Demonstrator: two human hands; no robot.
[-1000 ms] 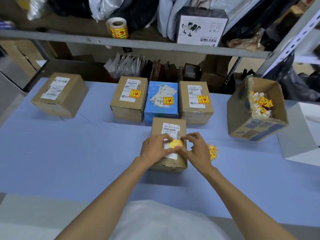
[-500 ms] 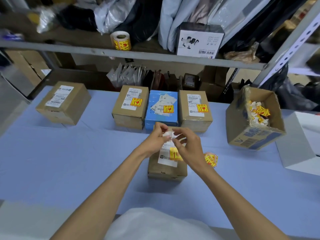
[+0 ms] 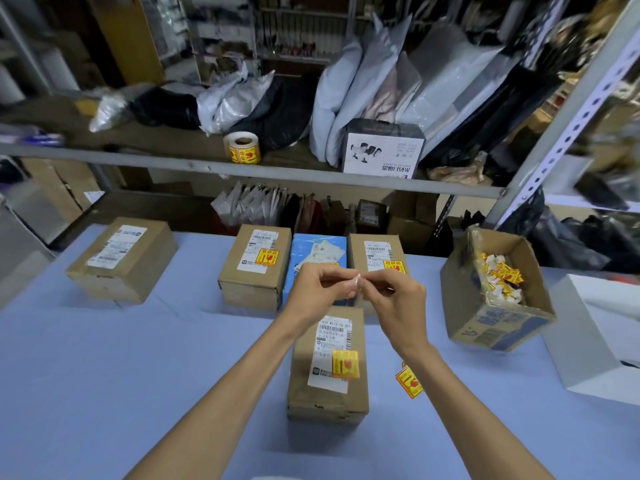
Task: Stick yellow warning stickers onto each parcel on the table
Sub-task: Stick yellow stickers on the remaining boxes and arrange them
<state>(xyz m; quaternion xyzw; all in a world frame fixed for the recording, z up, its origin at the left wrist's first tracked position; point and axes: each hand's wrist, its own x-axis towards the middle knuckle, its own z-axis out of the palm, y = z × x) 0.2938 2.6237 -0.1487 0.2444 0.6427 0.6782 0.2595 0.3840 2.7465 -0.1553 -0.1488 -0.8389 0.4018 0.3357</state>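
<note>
- Head view: the left hand and right hand are raised close together above the counter. The fingertips of both pinch one small white scrap between them.
- Directly below the hands lies the near parcel, with a yellow sticker on the lower right corner of its white label. Its edges touch nothing else.
- Just beyond the hands three parcels stand side by side: a brown box, a blue box partly hidden by the left hand, and a second brown box. Both brown ones show yellow stickers.
- Well to the left of the left hand, a large parcel carries only a white label. A wide stretch of counter lies between it and the left forearm.
- Beside the right forearm, loose stickers lie just beside the near parcel's right edge.
- Right of the right hand sits an open carton holding crumpled yellow and white scraps, with a white box close beyond it.
- Above the hands, a sticker roll stands near the shelf edge.
</note>
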